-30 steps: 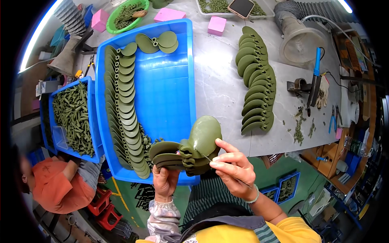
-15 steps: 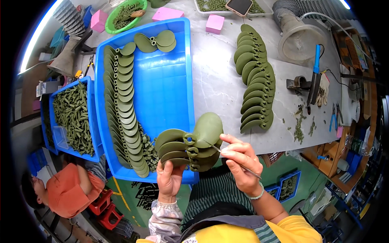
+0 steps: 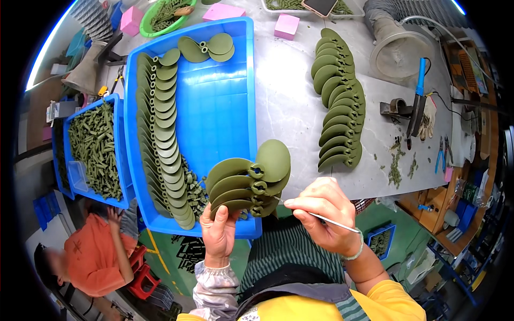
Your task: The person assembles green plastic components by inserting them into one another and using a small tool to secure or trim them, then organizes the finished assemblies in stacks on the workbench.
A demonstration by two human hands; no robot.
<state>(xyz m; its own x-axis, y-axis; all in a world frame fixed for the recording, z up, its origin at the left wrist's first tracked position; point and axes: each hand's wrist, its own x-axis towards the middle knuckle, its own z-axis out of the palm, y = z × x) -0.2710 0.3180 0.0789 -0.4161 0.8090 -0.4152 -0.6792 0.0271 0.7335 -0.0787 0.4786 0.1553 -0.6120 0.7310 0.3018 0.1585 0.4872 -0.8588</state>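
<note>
A small stack of olive-green two-bladed propellers (image 3: 231,184) is gripped by its lower left blades in my left hand (image 3: 219,232), fingers closed. Their notched hubs line up one behind another, facing up. My right hand (image 3: 327,216) pinches a thin metal pick (image 3: 333,223). Its fine tip points left, close by the hubs and right-hand blades low in the stack; whether it touches them I cannot tell. Behind the held stack, a blue tray (image 3: 217,128) contains a long overlapping row of propellers (image 3: 167,134) and small green scraps (image 3: 194,192).
Another overlapping propeller row (image 3: 340,101) lies on the grey table (image 3: 289,101). Further right are a blue-handled tool on a stand (image 3: 417,96), pliers (image 3: 442,155) and a duct hood (image 3: 396,56). A bin of green pieces (image 3: 93,152) stands left, near a co-worker in orange (image 3: 96,251).
My right hand has turned over and shifted slightly right and down, bringing the pick tip from the top blade to lower in the stack. The propellers have tilted a little in my left hand.
</note>
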